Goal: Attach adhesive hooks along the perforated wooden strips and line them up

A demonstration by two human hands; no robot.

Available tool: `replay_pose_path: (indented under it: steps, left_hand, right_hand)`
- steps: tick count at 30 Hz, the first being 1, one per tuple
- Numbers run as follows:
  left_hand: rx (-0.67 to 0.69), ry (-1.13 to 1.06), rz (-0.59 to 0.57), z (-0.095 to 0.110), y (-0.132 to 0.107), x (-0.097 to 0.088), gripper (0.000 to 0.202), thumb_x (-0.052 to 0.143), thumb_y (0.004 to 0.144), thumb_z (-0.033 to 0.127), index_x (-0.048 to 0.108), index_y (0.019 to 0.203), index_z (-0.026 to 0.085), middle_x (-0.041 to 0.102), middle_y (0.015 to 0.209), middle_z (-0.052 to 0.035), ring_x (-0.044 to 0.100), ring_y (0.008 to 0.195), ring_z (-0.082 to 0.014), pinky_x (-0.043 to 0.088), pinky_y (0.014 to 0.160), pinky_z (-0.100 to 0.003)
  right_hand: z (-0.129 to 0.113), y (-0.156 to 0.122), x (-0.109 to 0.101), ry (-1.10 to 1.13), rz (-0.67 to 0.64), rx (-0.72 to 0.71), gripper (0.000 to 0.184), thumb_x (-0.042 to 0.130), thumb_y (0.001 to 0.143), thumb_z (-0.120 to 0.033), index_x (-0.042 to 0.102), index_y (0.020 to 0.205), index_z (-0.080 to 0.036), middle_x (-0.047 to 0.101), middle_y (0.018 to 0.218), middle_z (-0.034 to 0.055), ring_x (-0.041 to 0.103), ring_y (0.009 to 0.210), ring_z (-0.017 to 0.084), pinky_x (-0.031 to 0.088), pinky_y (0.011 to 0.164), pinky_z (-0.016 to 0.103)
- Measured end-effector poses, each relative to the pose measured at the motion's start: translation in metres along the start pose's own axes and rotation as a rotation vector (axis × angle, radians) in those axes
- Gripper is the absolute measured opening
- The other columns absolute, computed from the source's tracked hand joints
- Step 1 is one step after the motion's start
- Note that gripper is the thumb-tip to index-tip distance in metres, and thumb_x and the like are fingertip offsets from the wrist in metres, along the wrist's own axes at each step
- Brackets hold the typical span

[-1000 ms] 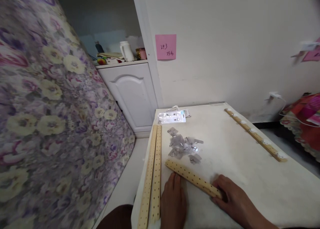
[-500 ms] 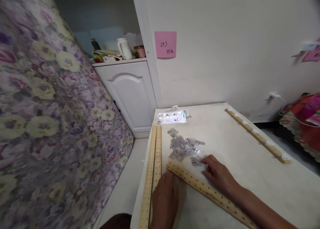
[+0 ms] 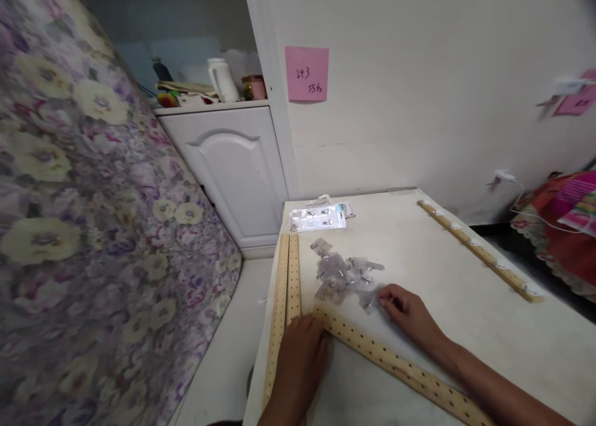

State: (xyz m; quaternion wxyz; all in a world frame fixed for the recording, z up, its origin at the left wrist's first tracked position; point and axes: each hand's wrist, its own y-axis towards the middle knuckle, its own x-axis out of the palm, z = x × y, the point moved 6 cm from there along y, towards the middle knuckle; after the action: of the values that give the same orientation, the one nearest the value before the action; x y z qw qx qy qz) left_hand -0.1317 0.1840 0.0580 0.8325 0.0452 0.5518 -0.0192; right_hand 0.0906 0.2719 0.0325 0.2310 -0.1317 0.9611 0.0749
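My right hand (image 3: 406, 313) pinches the edge of a small clear plastic bag (image 3: 369, 302) with a bit of metal in it, at the near side of a heap of similar bags (image 3: 336, 267) holding small metal hooks. My left hand (image 3: 302, 346) is curled against the near edge of a perforated wooden strip (image 3: 391, 359), close to its far end. Its fingertips are hidden, so whatever they hold does not show. That strip lies slantwise across the table. Two more perforated strips (image 3: 293, 277) lie side by side along the left edge, partly under my left hand.
Flat clear packs of hooks (image 3: 318, 217) lie at the table's (image 3: 400, 233) back left. Along the right edge runs a wooden strip with white hooks (image 3: 479, 249). The wall, a white cabinet (image 3: 233, 177) and a flowered curtain (image 3: 107, 240) border the table.
My left hand has moved slightly forward, up against the slanting strip's end. My right fingers have closed on the nearest small bag. The view has shifted a little.
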Motion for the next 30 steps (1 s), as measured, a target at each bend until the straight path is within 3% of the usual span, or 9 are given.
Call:
replay_pose_path:
  steps: [4, 9, 11, 16, 25, 30]
  left_hand:
    - [-0.005, -0.103, 0.032, 0.0, -0.002, -0.003, 0.014, 0.044, 0.082, 0.016, 0.056, 0.076, 0.019, 0.06, 0.085, -0.005, 0.053, 0.084, -0.0218, 0.037, 0.073, -0.033]
    - [-0.096, -0.355, 0.136, -0.006, -0.008, -0.01, 0.013, 0.046, 0.081, 0.018, 0.057, 0.076, 0.019, 0.06, 0.082, -0.0041, 0.054, 0.081, -0.0202, 0.039, 0.071, -0.031]
    - [-0.167, -0.525, 0.165, -0.01, -0.011, -0.01, 0.012, 0.048, 0.081, 0.021, 0.059, 0.083, 0.02, 0.061, 0.082, -0.0031, 0.056, 0.078, -0.0186, 0.041, 0.07, -0.03]
    - [-0.227, -0.829, 0.161, -0.012, -0.012, -0.003, 0.047, 0.06, 0.073, 0.021, 0.052, 0.119, 0.021, 0.063, 0.097, -0.0028, 0.059, 0.074, -0.0152, 0.046, 0.069, -0.028]
    - [-0.267, -1.253, 0.056, -0.018, -0.013, 0.011, 0.034, 0.061, 0.076, 0.03, 0.059, 0.107, 0.017, 0.064, 0.082, -0.0023, 0.06, 0.073, -0.0155, 0.046, 0.069, -0.028]
    - [-0.268, -1.274, 0.05, -0.013, -0.014, 0.011, 0.035, 0.068, 0.07, 0.031, 0.061, 0.101, 0.016, 0.064, 0.074, -0.0015, 0.058, 0.069, -0.015, 0.044, 0.067, -0.027]
  right_hand:
    - [-0.004, 0.003, 0.017, 0.364, -0.15, 0.169, 0.024, 0.059, 0.079, -0.042, 0.058, 0.075, -0.018, 0.045, 0.05, -0.0074, 0.042, 0.043, 0.009, 0.033, 0.044, 0.022]
    - [-0.013, 0.004, 0.043, 0.55, -0.193, 0.211, 0.028, 0.064, 0.078, -0.044, 0.057, 0.072, -0.017, 0.048, 0.045, -0.0077, 0.038, 0.038, 0.006, 0.029, 0.041, 0.019]
    - [-0.018, 0.003, 0.054, 0.596, -0.21, 0.228, 0.03, 0.065, 0.077, -0.045, 0.055, 0.069, -0.017, 0.049, 0.044, -0.0072, 0.039, 0.037, 0.006, 0.029, 0.04, 0.019]
    - [-0.039, -0.004, 0.079, 0.644, -0.256, 0.202, 0.031, 0.068, 0.074, -0.045, 0.056, 0.072, -0.017, 0.053, 0.048, -0.0065, 0.043, 0.037, 0.006, 0.032, 0.039, 0.018]
    - [-0.037, -0.018, 0.1, 0.637, -0.227, 0.214, 0.039, 0.064, 0.073, -0.054, 0.059, 0.08, -0.017, 0.056, 0.047, -0.0052, 0.048, 0.037, 0.008, 0.04, 0.039, 0.019]
    - [-0.044, -0.021, 0.098, 0.605, -0.22, 0.194, 0.036, 0.063, 0.075, -0.051, 0.062, 0.082, -0.016, 0.055, 0.047, -0.0052, 0.048, 0.038, 0.008, 0.039, 0.039, 0.019]
